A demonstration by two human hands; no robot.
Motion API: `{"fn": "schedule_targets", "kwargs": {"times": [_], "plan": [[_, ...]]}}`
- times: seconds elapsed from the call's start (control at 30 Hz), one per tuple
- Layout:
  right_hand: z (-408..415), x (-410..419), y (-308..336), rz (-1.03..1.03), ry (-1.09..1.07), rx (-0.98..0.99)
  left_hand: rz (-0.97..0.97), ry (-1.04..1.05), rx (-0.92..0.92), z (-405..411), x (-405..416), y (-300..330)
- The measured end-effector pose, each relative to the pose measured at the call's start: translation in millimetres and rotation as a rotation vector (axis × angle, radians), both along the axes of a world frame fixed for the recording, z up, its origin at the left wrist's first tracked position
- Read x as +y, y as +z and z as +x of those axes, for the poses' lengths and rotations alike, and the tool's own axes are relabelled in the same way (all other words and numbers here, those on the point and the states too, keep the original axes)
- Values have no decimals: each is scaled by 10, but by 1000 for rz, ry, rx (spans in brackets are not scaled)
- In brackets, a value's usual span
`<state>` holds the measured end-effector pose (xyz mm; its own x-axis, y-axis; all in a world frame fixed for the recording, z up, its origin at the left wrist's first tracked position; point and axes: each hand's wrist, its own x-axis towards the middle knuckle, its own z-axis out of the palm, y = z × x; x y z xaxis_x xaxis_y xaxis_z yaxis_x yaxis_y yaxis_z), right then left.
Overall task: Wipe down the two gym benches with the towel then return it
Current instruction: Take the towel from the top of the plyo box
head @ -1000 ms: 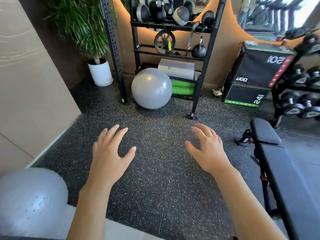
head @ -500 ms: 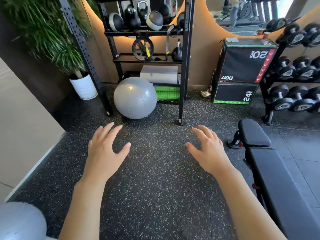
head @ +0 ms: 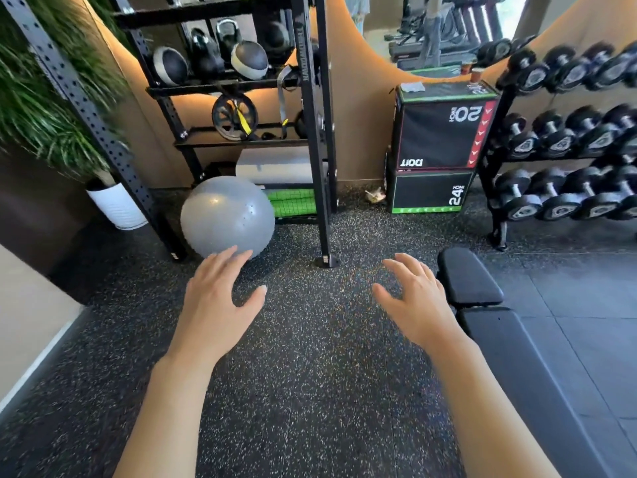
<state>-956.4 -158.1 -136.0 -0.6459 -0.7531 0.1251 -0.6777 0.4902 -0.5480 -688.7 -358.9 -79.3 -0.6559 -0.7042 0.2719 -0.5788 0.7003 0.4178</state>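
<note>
Black padded bench (head: 510, 346), long axis toward the dumbbell rack (head: 565, 139); both hands empty, fingers relaxed.

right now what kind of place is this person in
A gym, most likely its free-weights corner. A rack of dumbbells stands on the right, a padded black bench lies beside the right hand, and stacked plyo boxes sit against the wall.
</note>
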Motion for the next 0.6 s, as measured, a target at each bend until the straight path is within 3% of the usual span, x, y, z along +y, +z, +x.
{"fn": "schedule_targets", "kwargs": {"times": [0.6], "plan": [[-1221, -1861, 153, 49, -214, 7, 24, -250, 31, -1857, -2305, -77]]}}
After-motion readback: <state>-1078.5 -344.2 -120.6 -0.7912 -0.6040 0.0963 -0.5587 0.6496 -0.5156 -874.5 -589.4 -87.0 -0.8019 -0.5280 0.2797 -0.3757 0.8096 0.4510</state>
